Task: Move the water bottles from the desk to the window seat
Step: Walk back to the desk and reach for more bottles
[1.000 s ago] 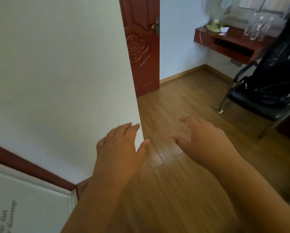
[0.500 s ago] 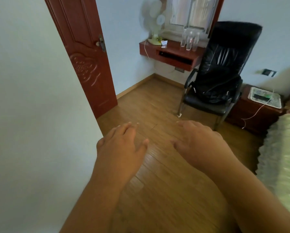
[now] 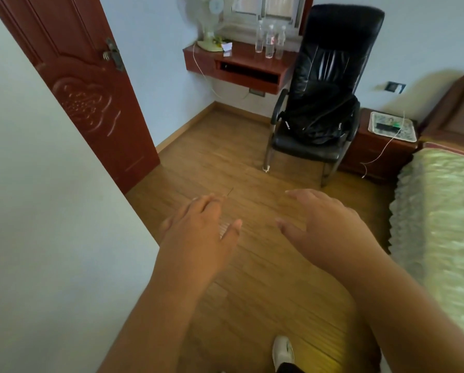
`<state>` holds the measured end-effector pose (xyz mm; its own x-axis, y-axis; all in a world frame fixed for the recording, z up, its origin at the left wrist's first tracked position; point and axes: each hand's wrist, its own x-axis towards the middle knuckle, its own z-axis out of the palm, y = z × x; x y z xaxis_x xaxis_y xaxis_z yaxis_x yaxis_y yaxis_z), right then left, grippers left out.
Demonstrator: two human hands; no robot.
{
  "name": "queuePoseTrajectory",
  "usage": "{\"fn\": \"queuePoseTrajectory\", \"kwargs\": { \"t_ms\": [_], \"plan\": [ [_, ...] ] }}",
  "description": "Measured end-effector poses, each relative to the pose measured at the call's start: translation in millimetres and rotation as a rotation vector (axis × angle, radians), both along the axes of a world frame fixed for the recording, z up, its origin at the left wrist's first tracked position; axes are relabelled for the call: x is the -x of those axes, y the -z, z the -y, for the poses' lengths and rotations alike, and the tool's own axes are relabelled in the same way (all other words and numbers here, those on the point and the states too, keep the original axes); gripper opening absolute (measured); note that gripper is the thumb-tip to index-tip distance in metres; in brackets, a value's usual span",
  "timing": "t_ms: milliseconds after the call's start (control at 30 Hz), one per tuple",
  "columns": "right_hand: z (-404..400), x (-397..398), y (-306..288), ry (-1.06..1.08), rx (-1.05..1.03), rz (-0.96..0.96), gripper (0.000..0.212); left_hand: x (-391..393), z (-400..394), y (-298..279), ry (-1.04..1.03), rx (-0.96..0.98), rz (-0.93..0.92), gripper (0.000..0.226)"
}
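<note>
Both hands out front, palms down, above the wood floor [image 3: 225, 146]. Left hand [image 3: 198, 232] fingers straight and loose, thumb out to the side, holding nothing. Right hand [image 3: 322, 224] same: fingers relaxed, slightly spread, nothing in it. Hands apart from each other, touching nothing.

Three clear bottles [image 3: 270, 40] stand upright in a tight group on the red desk [image 3: 241, 59], at its right end, just below the window [image 3: 266, 8]. Far across the room from the hands. Bottles look capped, but too small and blurred to be sure.

Fan [image 3: 208, 25] on the desk's left end, white paper beside it. Black chair [image 3: 325, 84] just right of the desk, black bag [image 3: 319, 122] on its seat. Nightstand [image 3: 373, 149] with a tray [image 3: 392, 126] right of the chair. Bed [image 3: 441, 211] at right edge. Red door [image 3: 77, 84] open at left, white wall [image 3: 37, 211] nearest. White shoe [image 3: 282, 351] at bottom.
</note>
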<state>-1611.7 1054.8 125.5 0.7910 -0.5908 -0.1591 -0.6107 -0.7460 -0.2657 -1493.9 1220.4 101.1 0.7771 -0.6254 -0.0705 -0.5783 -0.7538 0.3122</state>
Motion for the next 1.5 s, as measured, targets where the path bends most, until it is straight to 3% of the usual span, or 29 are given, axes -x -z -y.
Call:
{"fn": "queuePoseTrajectory", "kwargs": {
  "t_ms": [267,500,833,1200,1500],
  "plan": [
    [47,-57,12,-0.055,-0.052,0.013,0.067,-42,38,3,-0.053,-0.055,0.005,0.061],
    [129,-111,-2,-0.094,-0.047,0.084,0.067,-83,112,-19,-0.068,-0.043,0.094,0.061],
    [217,-146,-10,-0.124,-0.027,0.119,0.065,-117,199,-20,-0.085,-0.022,0.076,0.061],
    [270,-187,-1,-0.03,-0.035,0.064,0.068,-175,261,-7,0.009,0.013,0.053,0.06],
    [301,-266,0,0.09,0.007,0.025,0.065,-281,308,2,0.108,0.075,0.026,0.059]
  ]
}}
